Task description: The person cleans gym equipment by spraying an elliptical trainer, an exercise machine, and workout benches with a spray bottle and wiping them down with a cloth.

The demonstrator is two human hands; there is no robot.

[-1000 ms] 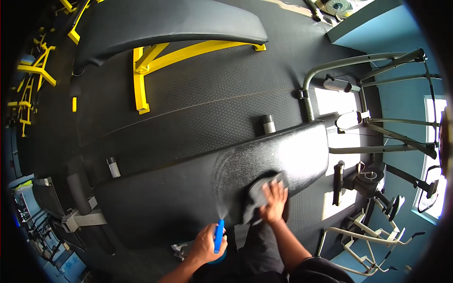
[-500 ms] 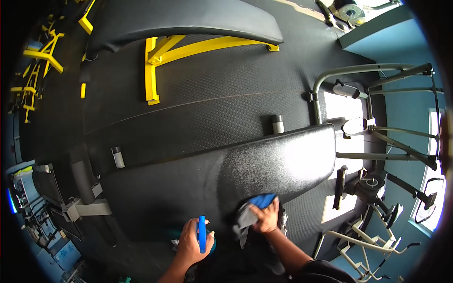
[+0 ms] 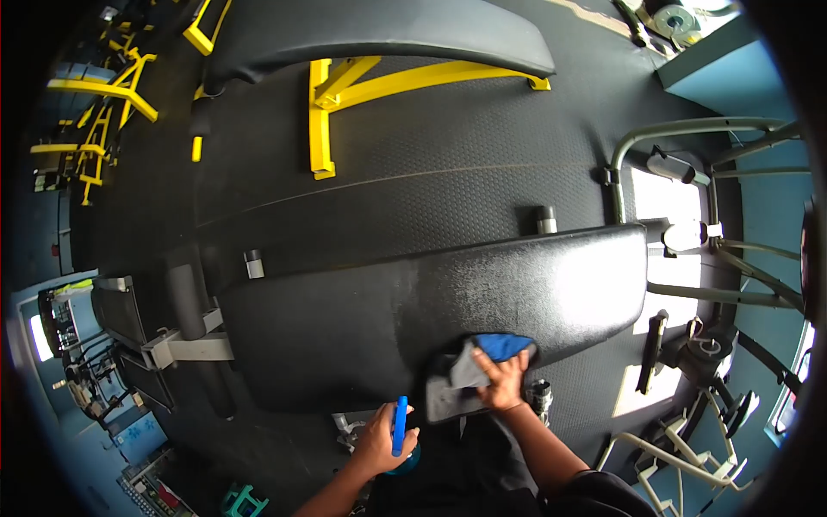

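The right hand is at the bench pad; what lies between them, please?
A grey-and-blue cloth lies between the right hand and the bench pad, in the head view.

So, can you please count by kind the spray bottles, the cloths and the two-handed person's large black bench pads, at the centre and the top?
Spray bottle: 1, in the left hand
Cloth: 1, under the right hand
Large black bench pads: 2, the near pad and the far pad
Total: 4
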